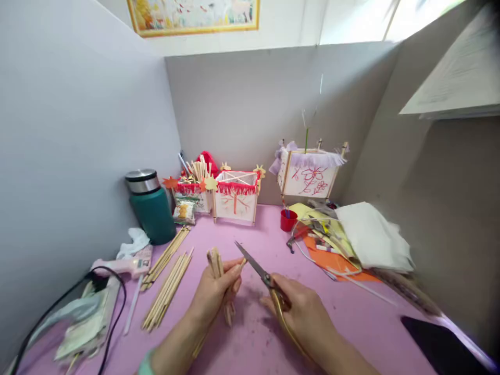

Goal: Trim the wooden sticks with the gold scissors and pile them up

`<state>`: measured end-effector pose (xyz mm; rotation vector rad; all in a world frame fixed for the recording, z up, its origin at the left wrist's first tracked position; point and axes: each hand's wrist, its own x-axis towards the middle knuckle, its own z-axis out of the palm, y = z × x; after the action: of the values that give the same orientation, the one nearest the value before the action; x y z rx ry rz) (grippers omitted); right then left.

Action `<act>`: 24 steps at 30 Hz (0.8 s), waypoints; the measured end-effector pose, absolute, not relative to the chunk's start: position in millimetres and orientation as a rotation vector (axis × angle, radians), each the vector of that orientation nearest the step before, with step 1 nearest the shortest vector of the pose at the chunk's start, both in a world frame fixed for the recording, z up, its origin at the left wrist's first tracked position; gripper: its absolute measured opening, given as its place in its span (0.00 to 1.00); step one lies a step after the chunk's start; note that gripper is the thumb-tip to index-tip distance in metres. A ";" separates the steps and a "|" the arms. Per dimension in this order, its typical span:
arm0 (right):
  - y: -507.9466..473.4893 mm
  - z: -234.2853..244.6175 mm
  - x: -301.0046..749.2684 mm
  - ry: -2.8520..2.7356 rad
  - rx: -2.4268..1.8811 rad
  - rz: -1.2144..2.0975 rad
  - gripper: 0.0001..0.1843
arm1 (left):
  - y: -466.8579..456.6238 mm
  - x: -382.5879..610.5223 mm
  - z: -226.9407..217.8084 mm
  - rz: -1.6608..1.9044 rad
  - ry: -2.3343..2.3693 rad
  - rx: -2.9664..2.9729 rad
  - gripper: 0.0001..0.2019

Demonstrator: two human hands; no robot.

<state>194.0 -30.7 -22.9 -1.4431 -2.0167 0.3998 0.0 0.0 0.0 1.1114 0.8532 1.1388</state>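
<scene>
My left hand is closed round a bundle of short wooden sticks, which stand up out of the fist. One stick juts to the right between the fingertips. My right hand grips a pair of scissors with gold handles. The blades point up and left, their tips close to the jutting stick. Both hands hover over the pink table.
Longer sticks lie left of my hands, beside a pink glue gun with a black cord. A green flask stands at the back left. Paper lanterns line the back wall. White paper and scraps lie at right.
</scene>
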 end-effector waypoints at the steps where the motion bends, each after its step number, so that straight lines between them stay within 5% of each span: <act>1: -30.6 -23.7 193.2 -2.024 -1.444 0.377 0.12 | 0.5 0.2 -0.2 1.144 0.847 1.114 0.16; 15: -30.2 -20.8 195.2 -2.115 -1.527 0.121 0.31 | 3.6 1.3 -1.1 1.163 0.899 1.087 0.12; 24: -32.8 -22.6 193.0 -2.064 -1.515 0.265 0.20 | 0.9 3.9 -1.1 1.194 0.975 1.017 0.20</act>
<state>193.0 -32.8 -22.6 -1.5151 -2.0640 0.2651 3.9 0.9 -1.1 1.0166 0.9754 1.1938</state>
